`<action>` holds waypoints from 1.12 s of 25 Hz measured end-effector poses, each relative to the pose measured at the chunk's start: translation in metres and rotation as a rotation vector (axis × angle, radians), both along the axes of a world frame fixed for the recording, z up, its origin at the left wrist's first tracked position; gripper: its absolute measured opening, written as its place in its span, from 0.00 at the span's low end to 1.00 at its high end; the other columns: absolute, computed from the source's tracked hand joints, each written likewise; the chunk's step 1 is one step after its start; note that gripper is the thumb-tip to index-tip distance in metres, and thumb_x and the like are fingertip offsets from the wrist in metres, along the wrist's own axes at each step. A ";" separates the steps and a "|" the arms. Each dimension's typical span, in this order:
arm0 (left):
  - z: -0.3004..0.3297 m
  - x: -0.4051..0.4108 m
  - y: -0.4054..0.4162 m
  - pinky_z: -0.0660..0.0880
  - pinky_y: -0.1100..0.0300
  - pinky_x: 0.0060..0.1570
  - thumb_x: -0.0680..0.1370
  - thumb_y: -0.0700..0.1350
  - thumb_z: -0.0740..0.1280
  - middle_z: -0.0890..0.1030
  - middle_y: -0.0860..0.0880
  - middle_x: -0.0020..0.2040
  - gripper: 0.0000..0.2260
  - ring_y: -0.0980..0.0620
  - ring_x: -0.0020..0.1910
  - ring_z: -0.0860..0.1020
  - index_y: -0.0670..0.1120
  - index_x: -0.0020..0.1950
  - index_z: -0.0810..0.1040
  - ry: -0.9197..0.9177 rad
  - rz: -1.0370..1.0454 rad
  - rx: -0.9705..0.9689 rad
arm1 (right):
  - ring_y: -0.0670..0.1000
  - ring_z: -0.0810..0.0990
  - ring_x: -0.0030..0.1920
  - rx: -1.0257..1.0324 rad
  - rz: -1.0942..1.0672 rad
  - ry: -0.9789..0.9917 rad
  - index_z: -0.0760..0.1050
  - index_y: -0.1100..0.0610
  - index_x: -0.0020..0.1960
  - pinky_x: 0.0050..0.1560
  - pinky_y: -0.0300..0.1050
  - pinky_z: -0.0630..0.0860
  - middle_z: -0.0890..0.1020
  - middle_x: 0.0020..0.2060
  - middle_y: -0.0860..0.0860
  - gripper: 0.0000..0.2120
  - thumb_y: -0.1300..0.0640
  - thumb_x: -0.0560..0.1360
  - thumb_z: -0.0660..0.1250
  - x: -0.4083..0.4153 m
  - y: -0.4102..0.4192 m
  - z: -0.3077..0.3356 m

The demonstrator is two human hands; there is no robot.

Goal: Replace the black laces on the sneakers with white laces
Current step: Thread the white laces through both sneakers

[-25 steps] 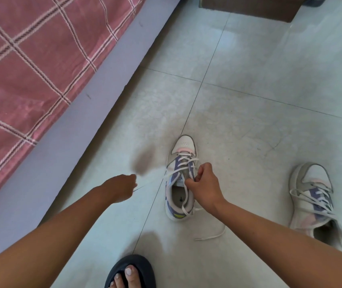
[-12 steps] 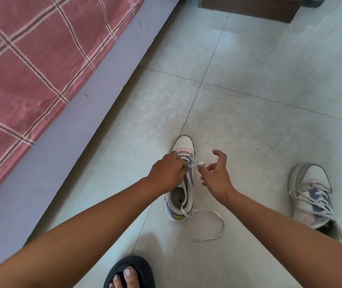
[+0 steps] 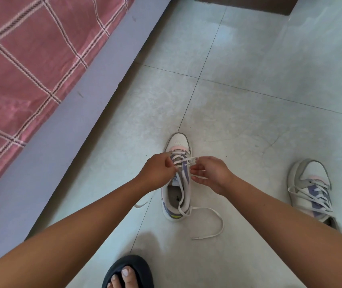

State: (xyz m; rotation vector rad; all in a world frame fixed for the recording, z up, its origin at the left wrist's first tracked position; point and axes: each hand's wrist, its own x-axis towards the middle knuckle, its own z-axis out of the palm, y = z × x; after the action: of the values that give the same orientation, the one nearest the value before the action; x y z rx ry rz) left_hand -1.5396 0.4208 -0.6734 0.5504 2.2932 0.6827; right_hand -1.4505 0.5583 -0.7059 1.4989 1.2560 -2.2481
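Both hands have closed in: left hand and right hand pinch the white lace over the near sneaker; uneven pull (loose end trailing behind) may unthread an eyelet.

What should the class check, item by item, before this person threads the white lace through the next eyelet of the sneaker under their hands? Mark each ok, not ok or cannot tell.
1. Left hand holds the white lace at the sneaker's eyelets: ok.
2. Right hand pinches a lace strand: ok.
3. Sneaker sits flat on the floor, toe away from the person: ok.
4. Free lace end lies loose on the floor, unknotted: ok.
5. Which eyelet is next: cannot tell, the hands cover them.
6. Second sneaker is laced with a white lace: ok; whether to the top, cannot tell.
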 end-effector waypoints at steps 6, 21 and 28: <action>0.008 -0.001 -0.019 0.65 0.66 0.33 0.75 0.42 0.65 0.71 0.53 0.33 0.10 0.57 0.31 0.67 0.47 0.36 0.68 -0.248 0.041 0.092 | 0.52 0.78 0.43 0.197 0.145 0.054 0.74 0.55 0.52 0.43 0.47 0.79 0.77 0.45 0.55 0.05 0.56 0.77 0.64 0.005 -0.008 -0.004; 0.004 0.009 -0.027 0.73 0.56 0.48 0.77 0.45 0.62 0.78 0.44 0.42 0.07 0.48 0.43 0.76 0.46 0.39 0.71 -0.292 0.144 0.056 | 0.48 0.80 0.39 0.356 0.361 0.074 0.78 0.61 0.49 0.43 0.41 0.78 0.81 0.39 0.53 0.07 0.58 0.76 0.68 0.003 -0.005 -0.006; -0.002 0.014 -0.020 0.60 0.60 0.32 0.79 0.48 0.60 0.68 0.48 0.32 0.14 0.53 0.31 0.64 0.44 0.34 0.67 -0.108 -0.007 -0.030 | 0.49 0.78 0.42 0.194 0.356 0.001 0.70 0.56 0.58 0.41 0.43 0.78 0.78 0.45 0.54 0.12 0.53 0.77 0.65 0.013 -0.014 0.005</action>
State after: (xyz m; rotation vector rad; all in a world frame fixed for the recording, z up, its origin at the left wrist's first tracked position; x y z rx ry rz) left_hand -1.5252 0.4012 -0.6751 0.4956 2.1960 0.6576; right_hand -1.4380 0.5441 -0.7008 1.2097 1.6324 -1.9450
